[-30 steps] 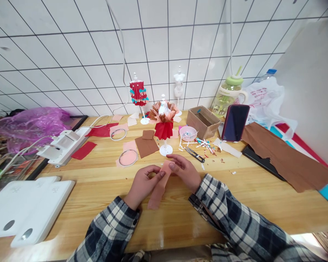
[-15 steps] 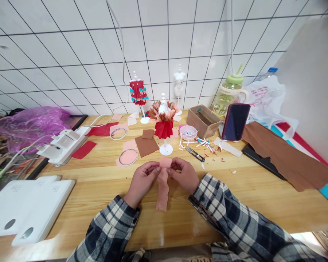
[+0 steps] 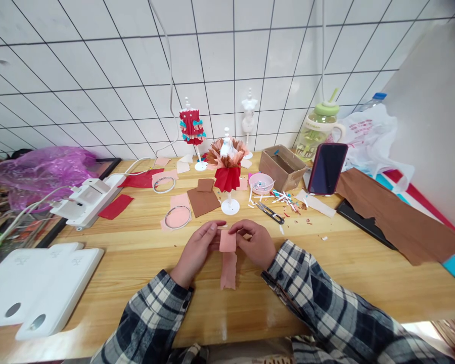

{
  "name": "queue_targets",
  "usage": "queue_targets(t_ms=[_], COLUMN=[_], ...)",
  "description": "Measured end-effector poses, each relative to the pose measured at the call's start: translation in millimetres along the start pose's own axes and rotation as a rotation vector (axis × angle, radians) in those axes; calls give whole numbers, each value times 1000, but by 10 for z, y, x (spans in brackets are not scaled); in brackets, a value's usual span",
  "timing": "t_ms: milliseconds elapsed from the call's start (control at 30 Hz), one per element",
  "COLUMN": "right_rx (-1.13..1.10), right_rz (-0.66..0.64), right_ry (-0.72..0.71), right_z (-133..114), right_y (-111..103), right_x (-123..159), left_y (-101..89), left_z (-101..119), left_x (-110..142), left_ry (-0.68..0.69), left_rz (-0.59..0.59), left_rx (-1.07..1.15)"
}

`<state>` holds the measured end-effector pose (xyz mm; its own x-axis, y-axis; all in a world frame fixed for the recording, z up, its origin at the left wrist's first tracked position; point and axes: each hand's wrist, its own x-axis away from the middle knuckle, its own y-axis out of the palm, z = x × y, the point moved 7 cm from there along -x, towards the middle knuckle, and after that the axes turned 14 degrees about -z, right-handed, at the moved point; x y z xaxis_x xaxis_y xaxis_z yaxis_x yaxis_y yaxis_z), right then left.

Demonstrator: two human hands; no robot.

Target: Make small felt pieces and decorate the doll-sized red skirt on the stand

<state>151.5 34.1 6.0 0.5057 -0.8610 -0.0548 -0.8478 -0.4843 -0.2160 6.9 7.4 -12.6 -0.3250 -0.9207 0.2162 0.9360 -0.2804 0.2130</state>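
A pink crepe paper strip [image 3: 228, 270] hangs between my hands, its upper end folded over into a small flat square. My right hand [image 3: 256, 244] pinches the right edge of that square between thumb and fingers. At the left edge is my left hand [image 3: 197, 250], its lower fingers against the paper and partly hidden behind it, its thumb raised beside the index finger. Just beyond them stands a small white dress form [image 3: 230, 206] wearing a red pleated skirt [image 3: 227, 177] and a ruffle of brown and pink paper [image 3: 217, 153].
Brown paper squares [image 3: 203, 202], a metal ring [image 3: 178, 217] on pink paper and red paper [image 3: 116, 207] lie left. Thread snips [image 3: 270, 213], a pink bowl [image 3: 261, 184], paper scraps, a cardboard box [image 3: 282, 168] and a propped phone [image 3: 328, 169] are right. A power strip [image 3: 94, 202] sits far left.
The paper's folded upper end has turned down toward me into a larger flat square. My left thumb has lifted off the paper. My right hand still pinches its edge.
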Motion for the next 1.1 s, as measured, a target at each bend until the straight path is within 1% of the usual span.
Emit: queue_targets(t_ms=[67, 133, 167, 233, 367, 433, 500, 600, 667, 833, 1000, 1100], right_rx=[55, 128, 157, 170, 30, 33, 132, 296, 327, 259, 222, 151], right_rz=[15, 29, 33, 33, 12, -10, -26, -17, -1, 28, 80, 64], right_ry=[-11, -39, -53, -62, -36, -47, -74, -119, -120, -96, -96, -75], right_z=[-36, -80, -100, -115, -72, -73, -101, -156, -167, -159, -146, -102], right_y=[-18, -31, -34, -40, -69, -77, -74, -61, -61, -94, -138, -131], right_x=[12, 23, 27, 32, 27, 18, 7, -2, -5, 2, 12, 0], left_y=[53, 98, 107, 99, 37, 28, 48, 104, 134, 171, 235, 226], left_z=[-42, -50, -45, -26, 19, 45, 63, 67, 69, 66, 67, 65], left_x=[-9, -14, -16, -16, -9, -8, -11, -11, -7, 7, 7, 2], left_ry=[-24, -33, -34, -39, -46, -31, -10, 7, 17, 7, 14, 1], left_rz=[-62, -108, -113, -89, 1, 10, -13, -62, -77, -103, -198, -193], left_rx=[84, 84, 62, 6, -97, -162, -242, -367, -440, -578, -653, -673])
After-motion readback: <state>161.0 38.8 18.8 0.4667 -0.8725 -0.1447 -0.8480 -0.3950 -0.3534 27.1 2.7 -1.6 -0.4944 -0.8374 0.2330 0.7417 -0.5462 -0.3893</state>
